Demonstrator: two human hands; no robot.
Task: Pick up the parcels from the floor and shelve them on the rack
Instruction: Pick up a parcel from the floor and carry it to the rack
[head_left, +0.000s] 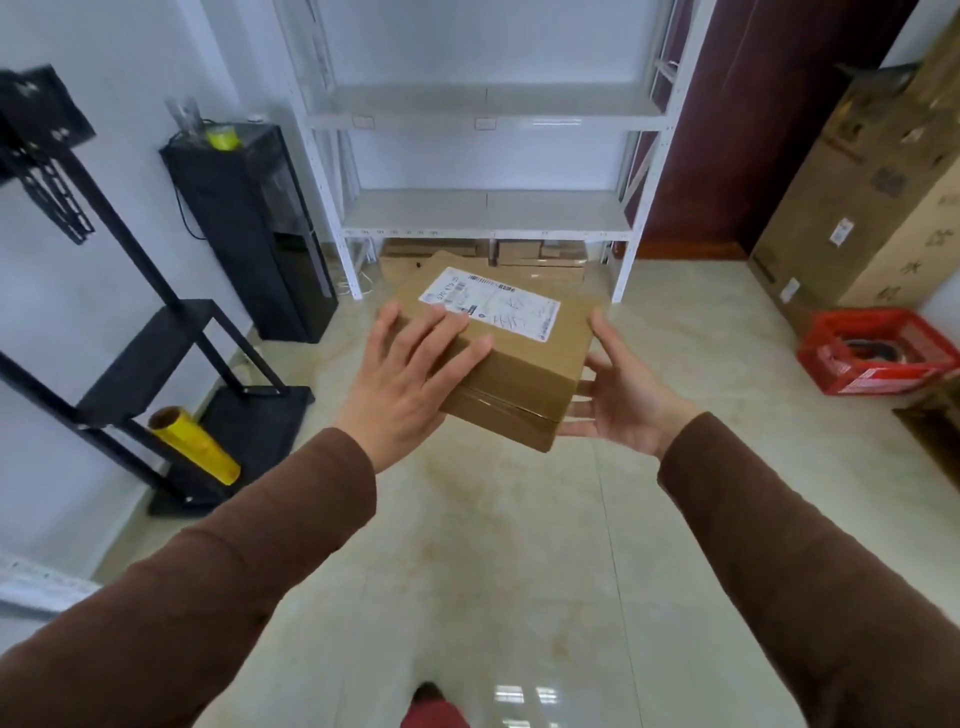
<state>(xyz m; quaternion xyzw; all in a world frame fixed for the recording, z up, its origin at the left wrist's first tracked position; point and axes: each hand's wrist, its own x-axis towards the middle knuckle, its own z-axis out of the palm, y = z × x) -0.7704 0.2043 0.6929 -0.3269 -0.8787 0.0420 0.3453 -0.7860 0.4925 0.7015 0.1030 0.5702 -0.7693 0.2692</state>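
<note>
A brown cardboard parcel (524, 364) with a white shipping label on top is held in the air at chest height, tilted, in front of the white metal rack (488, 122). My left hand (410, 379) lies flat on the parcel's top left corner and side. My right hand (618, 395) supports it from the right, fingers under its near edge. The rack's two visible shelves are bare. More flat brown parcels (540, 257) lie on the floor under the lowest shelf.
A black tower unit (254, 234) stands left of the rack. A black stand (156, 358) with a yellow film roll (200, 447) is at the left wall. A red crate (872, 348) and large cardboard cartons (872, 208) sit at the right. Tiled floor lies ahead.
</note>
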